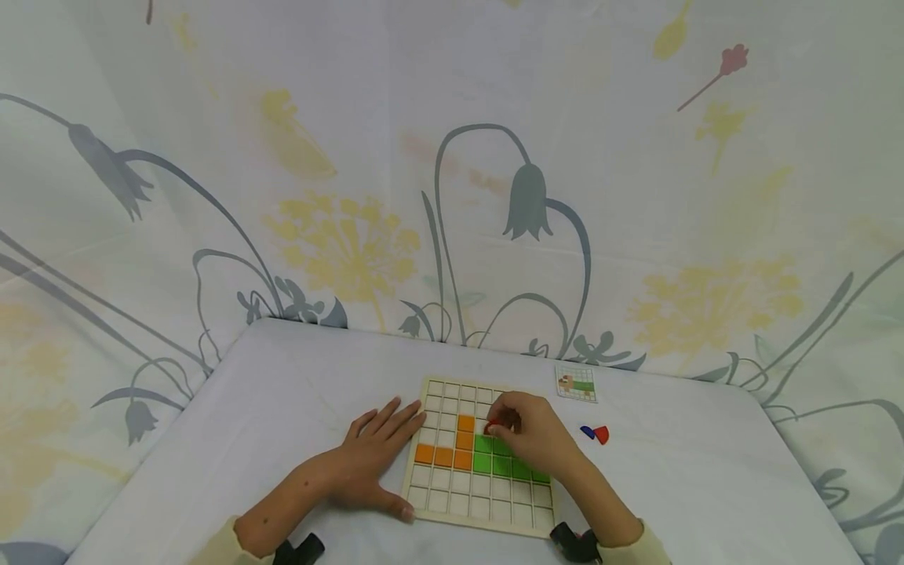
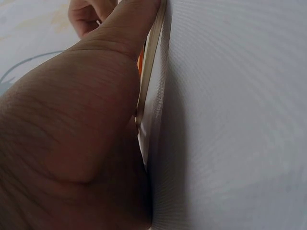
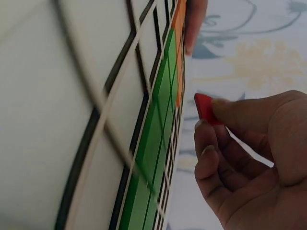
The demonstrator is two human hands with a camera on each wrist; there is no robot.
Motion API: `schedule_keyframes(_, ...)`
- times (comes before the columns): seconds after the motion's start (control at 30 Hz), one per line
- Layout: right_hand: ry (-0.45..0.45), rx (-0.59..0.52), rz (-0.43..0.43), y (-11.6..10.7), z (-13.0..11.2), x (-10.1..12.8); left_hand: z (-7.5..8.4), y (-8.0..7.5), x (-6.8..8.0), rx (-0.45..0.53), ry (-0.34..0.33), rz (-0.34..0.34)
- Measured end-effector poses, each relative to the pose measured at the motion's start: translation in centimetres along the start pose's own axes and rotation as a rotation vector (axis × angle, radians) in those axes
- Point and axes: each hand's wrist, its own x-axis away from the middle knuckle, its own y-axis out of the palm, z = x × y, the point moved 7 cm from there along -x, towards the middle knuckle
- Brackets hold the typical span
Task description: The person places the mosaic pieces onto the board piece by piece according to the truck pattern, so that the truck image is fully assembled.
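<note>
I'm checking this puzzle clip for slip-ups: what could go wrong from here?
The right hand pinches the red tile only by its edge above the grid board, so it might drop or land crooked in a cell. The left hand steadies the board just at its side; a push could shift it. The sleeve might brush the green tiles.

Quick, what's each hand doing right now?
Left hand: open, flat against the board edge.
Right hand: pinching a red tile over the board.
</note>
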Motion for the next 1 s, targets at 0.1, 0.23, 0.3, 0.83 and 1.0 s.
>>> schedule_keyframes(0.1, -0.012, -0.024, 0.009, 1.0, -1.1, -0.7, 0.0, 0.0, 0.0, -0.002, 0.002, 0.002)
schedule_keyframes(0.23, -0.028, -0.054, 0.001, 2.2, -2.6, -1.7, 0.2, -0.2, 0.1, -0.002, 0.020, 0.010)
schedule_keyframes(0.3, -0.030, -0.052, -0.008, 2.9, -3.3, -2.1, 0.2, -0.2, 0.1, 0.000, 0.025, 0.012)
schedule_keyframes(0.83, 0.058, -0.008, -0.004, 6.7, -4.3, -4.3, 0.2, -0.2, 0.2, 0.013, 0.039, 0.016)
schedule_keyframes(1.0, 0.068, 0.013, -0.036, 7.0, -4.5, -4.3, 0.2, -0.3, 0.2, 0.014, 0.037, 0.016)
